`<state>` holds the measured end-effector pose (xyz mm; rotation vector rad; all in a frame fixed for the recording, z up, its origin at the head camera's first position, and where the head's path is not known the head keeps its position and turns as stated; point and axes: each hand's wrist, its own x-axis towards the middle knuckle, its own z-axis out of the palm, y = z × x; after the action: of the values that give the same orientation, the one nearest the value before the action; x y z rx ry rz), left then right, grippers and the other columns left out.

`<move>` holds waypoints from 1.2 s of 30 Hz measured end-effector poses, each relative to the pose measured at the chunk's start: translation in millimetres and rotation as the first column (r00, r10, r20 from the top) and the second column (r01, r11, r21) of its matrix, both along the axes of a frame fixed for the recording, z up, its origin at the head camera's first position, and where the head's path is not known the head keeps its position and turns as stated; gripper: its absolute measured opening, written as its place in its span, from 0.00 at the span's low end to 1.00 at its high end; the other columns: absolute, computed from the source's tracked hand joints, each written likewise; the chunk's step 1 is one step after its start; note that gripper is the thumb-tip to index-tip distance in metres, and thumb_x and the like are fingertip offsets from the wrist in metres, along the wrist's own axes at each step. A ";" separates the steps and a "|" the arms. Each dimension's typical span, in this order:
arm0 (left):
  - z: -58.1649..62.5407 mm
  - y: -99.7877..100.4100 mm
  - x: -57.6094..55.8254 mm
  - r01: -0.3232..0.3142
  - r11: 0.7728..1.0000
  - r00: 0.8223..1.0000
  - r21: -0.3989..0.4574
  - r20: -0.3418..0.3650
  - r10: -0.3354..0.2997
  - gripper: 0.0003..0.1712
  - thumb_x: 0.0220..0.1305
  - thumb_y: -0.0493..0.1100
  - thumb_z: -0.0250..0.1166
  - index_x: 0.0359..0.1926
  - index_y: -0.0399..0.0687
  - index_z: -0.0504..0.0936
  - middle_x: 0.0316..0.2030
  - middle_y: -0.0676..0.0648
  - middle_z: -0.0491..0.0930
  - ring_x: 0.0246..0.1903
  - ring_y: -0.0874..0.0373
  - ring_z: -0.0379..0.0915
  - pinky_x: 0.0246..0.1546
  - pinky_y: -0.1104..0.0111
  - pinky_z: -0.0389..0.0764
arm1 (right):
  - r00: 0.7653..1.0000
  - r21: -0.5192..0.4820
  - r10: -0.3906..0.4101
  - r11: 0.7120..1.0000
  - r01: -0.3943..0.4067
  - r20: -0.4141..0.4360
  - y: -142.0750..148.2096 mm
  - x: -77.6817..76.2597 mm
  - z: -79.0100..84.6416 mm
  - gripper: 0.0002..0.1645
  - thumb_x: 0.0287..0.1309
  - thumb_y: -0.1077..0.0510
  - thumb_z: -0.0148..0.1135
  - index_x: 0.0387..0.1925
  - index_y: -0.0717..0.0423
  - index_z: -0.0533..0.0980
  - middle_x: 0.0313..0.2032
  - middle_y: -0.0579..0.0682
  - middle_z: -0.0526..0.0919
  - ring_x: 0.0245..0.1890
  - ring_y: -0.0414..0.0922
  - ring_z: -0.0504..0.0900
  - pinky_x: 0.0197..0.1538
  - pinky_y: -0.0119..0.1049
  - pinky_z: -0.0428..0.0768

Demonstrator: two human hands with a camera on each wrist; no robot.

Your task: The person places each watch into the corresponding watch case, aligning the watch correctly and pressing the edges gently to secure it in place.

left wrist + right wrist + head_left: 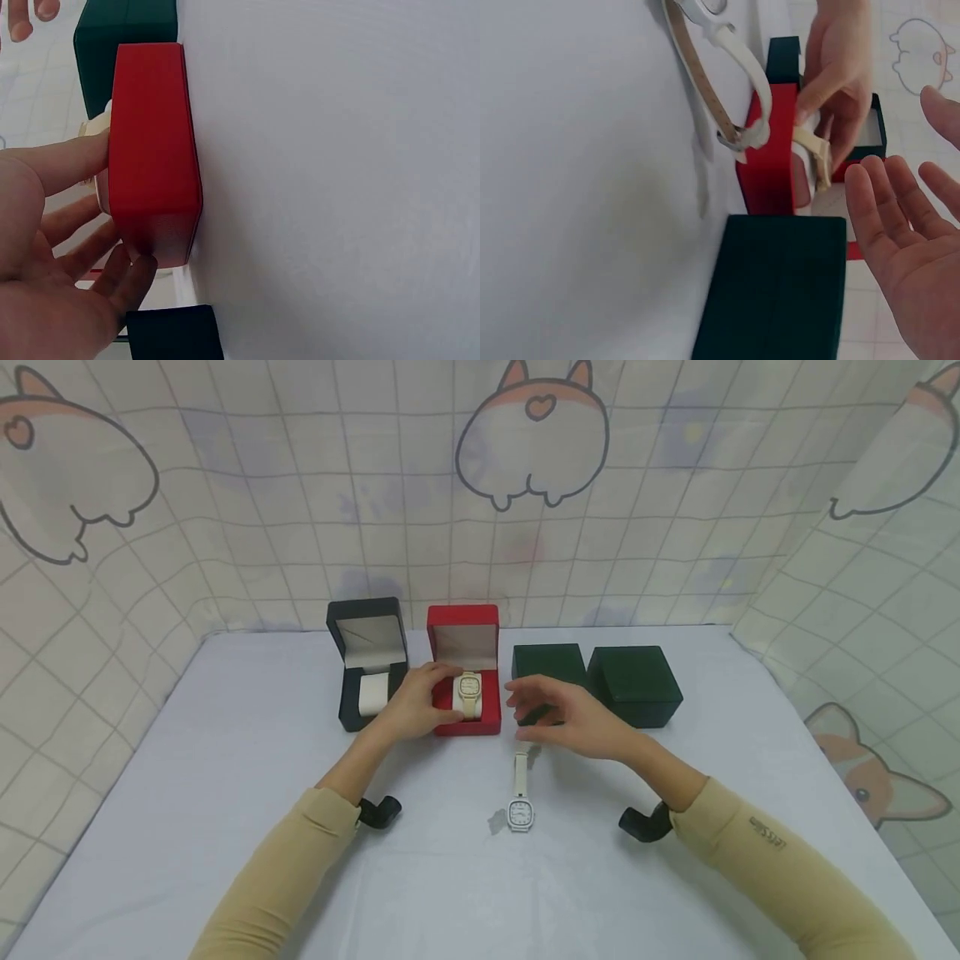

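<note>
A cream-strapped watch sits on a white cushion inside the red watch box, whose lid stands raised. My left hand reaches in from the left, its thumb and index finger pinching the watch and cushion at their front and back ends. In the left wrist view, the other fingers lie along the side of the red box. My right hand hovers in front of the green boxes, fingers loosely bent and holding nothing. Below it on the table lies a white-strapped watch, laid out lengthwise.
An open dark box with a white cushion stands left of the red one. Two closed green boxes sit to the right. White cloth covers the table, and a patterned curtain hangs behind and at both sides.
</note>
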<state>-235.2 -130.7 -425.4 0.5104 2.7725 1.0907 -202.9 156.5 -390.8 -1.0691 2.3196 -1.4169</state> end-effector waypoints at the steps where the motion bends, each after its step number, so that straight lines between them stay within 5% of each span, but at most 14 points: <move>1: 0.0 0.2 0.3 -0.003 1.000 1.000 -0.006 -0.001 0.003 0.41 0.59 0.42 0.77 0.72 0.46 0.72 0.69 0.40 0.67 0.70 0.42 0.57 0.64 0.46 0.72 | 1.000 0.002 -0.002 1.000 0.002 -0.003 0.8 -1.5 2.6 0.35 0.61 0.64 0.73 0.68 0.56 0.70 0.56 0.52 0.80 0.54 0.49 0.81 0.53 0.44 0.84; 11: -1.4 -3.3 5.6 0.018 0.998 1.000 -0.053 -0.017 -0.019 0.40 0.62 0.44 0.75 0.73 0.47 0.70 0.70 0.39 0.65 0.70 0.43 0.57 0.65 0.45 0.71 | 0.999 0.027 -0.035 0.999 0.036 -0.036 0.8 -22.4 24.5 0.31 0.66 0.63 0.69 0.68 0.58 0.71 0.58 0.60 0.79 0.54 0.49 0.80 0.56 0.45 0.83; 20: -2.5 -2.6 9.1 0.030 0.997 0.997 -0.071 -0.068 -0.035 0.39 0.65 0.41 0.72 0.74 0.43 0.69 0.70 0.38 0.64 0.70 0.43 0.58 0.67 0.47 0.69 | 0.995 0.066 -0.071 0.995 0.076 -0.077 -5.6 -41.6 28.6 0.29 0.67 0.60 0.69 0.66 0.58 0.72 0.56 0.52 0.81 0.53 0.47 0.80 0.56 0.45 0.82; 28: 1.4 -3.2 12.4 0.015 0.998 0.996 -0.063 -0.087 -0.021 0.37 0.65 0.42 0.73 0.72 0.43 0.71 0.69 0.37 0.65 0.69 0.44 0.59 0.65 0.49 0.72 | 0.977 0.094 -0.171 0.979 0.183 -0.125 -11.3 -57.3 33.6 0.29 0.67 0.58 0.68 0.66 0.58 0.71 0.58 0.56 0.79 0.55 0.50 0.80 0.58 0.48 0.82; 33: 6.8 -6.7 14.1 -0.080 0.997 0.986 -0.014 -0.146 0.077 0.30 0.68 0.45 0.70 0.68 0.43 0.75 0.65 0.39 0.70 0.61 0.44 0.70 0.58 0.52 0.79 | 0.960 0.082 -0.250 0.962 0.261 -0.125 -15.4 -66.6 33.9 0.29 0.68 0.57 0.67 0.66 0.57 0.71 0.60 0.54 0.77 0.55 0.50 0.80 0.58 0.49 0.81; 36: 12.7 -7.7 15.5 -0.169 0.984 0.960 0.051 -0.218 0.176 0.25 0.70 0.45 0.69 0.64 0.42 0.79 0.60 0.39 0.74 0.53 0.44 0.77 0.52 0.54 0.83 | 0.952 0.091 -0.279 0.952 0.292 -0.129 -18.2 -71.5 34.2 0.30 0.68 0.56 0.67 0.67 0.57 0.70 0.62 0.53 0.76 0.56 0.49 0.79 0.58 0.47 0.82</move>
<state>-219.7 -138.4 -412.7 0.4239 3.0485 1.1824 -274.3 138.4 -356.6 -0.8298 2.6908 -1.3322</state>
